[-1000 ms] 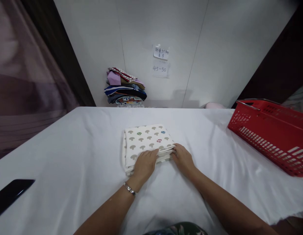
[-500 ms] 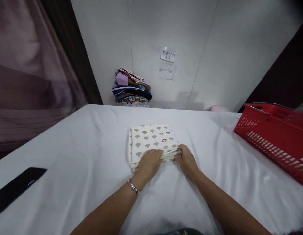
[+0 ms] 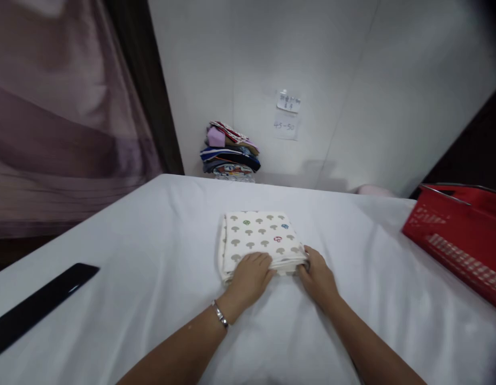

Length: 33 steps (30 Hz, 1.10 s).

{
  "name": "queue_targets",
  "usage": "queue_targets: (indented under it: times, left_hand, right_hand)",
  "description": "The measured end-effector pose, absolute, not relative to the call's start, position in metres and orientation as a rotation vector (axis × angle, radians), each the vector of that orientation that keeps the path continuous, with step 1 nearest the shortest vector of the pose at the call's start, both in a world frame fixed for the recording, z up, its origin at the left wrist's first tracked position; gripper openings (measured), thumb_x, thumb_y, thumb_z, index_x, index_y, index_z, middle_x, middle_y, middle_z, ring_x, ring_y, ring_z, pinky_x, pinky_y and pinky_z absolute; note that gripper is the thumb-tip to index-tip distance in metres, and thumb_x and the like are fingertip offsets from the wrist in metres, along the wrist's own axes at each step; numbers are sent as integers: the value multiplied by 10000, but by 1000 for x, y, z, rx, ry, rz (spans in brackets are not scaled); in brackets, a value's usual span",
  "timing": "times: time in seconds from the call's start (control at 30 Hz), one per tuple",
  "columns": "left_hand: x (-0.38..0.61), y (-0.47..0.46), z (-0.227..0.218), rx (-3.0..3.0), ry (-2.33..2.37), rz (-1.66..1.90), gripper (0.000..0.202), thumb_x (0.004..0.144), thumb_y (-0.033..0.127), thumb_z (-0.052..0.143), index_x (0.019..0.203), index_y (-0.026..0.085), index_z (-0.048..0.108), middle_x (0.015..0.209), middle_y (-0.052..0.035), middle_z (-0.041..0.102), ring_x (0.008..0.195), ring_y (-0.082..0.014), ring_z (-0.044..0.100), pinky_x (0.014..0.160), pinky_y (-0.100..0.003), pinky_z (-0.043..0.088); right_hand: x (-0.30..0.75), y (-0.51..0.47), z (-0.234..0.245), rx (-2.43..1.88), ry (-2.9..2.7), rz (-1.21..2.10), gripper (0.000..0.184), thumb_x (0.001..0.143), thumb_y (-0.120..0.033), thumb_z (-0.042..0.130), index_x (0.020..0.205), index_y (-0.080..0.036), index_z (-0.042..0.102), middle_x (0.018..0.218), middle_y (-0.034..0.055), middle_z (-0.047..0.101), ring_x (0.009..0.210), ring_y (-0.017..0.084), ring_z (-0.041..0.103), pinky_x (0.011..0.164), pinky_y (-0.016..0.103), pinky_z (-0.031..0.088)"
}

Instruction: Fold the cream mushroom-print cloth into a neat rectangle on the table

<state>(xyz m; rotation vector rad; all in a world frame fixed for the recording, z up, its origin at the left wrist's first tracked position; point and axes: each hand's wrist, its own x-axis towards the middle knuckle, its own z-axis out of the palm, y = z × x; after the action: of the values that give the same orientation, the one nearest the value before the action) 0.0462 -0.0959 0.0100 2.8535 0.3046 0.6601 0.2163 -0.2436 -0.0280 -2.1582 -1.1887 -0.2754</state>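
Left hand (image 3: 250,279): flat on cloth's lower edge, fingers together; thumb grip cannot be told.
Right hand (image 3: 320,279): clamped on its lower right corner.
Mushroom-print cloth (image 3: 258,233): centre of frame, on creased white table covering (image 3: 152,289); soft, layered rectangle.
Edge alignment: apparent step; next move calls for flush layers.

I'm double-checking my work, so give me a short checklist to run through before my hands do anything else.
1. Left hand rests on the near edge of the folded cloth: ok.
2. Right hand holds the cloth's near right corner: ok.
3. Layers flush along the left side: not ok, a lower layer shows past the top one.
4. Red basket and black object apart from the cloth: ok.
5. Underside smooth: cannot tell, it is hidden.
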Motion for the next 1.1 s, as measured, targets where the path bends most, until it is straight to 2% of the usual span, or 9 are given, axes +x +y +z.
queue_targets:
  times: [0.17, 0.37, 0.57, 0.7, 0.8, 1.0, 1.1]
  left_hand:
    - [44, -98, 13, 2806, 345, 636, 143, 897, 279, 449, 953, 198, 552, 943, -34, 630, 929, -189, 550, 832, -339, 414]
    - [40, -83, 17, 2695, 557, 568, 251, 903, 311, 395, 735, 200, 546, 746, -13, 600, 758, -164, 541, 696, -286, 407]
    - [36, -26, 34, 2547, 1073, 756, 174, 845, 305, 468, 927, 205, 585, 1017, -56, 613, 1017, -200, 511, 863, -304, 373]
    - [41, 5, 37, 2336, 1391, 501, 303, 811, 471, 491, 885, 186, 563, 975, -79, 625, 903, -213, 575, 729, -293, 409]
    - [48, 13, 32, 2284, 1436, 425, 353, 779, 517, 517, 886, 181, 545, 909, -76, 641, 810, -210, 601, 638, -280, 402]
    - [53, 18, 25, 2346, 1426, 475, 195, 809, 379, 524, 861, 191, 538, 1005, -71, 604, 926, -200, 565, 714, -273, 385]
    - [49, 23, 23, 2341, 1451, 497, 127, 831, 309, 498, 836, 191, 543, 989, -62, 602, 892, -179, 562, 706, -267, 380]
  right_hand:
    - [221, -242, -33, -2178, -1196, -178, 406, 810, -233, 419, 1215, -257, 422, 1183, 67, 524, 1046, 245, 537, 796, 393, 494]
    - [221, -239, -39, -2132, -1202, -54, 445, 813, -199, 343, 1256, -235, 373, 1237, 56, 460, 1126, 211, 481, 904, 363, 438]
    - [222, -239, -38, -2124, -1157, -7, 473, 813, -264, 368, 1284, -227, 354, 1258, 63, 472, 1133, 225, 481, 901, 369, 434]
    - [219, -241, -30, -2183, -1094, 36, 468, 822, -344, 382, 1280, -250, 361, 1265, 48, 482, 1098, 231, 510, 839, 359, 453]
    - [218, -242, -25, -2219, -1061, 77, 463, 826, -392, 394, 1273, -272, 372, 1255, 36, 496, 1064, 232, 532, 797, 352, 459]
    - [219, -243, -25, -2192, -1082, 91, 469, 826, -328, 373, 1291, -270, 360, 1270, 33, 482, 1104, 224, 505, 816, 342, 447]
    - [220, -243, -25, -2153, -1103, 76, 487, 813, -306, 377, 1297, -260, 363, 1266, 43, 483, 1118, 228, 492, 834, 345, 439]
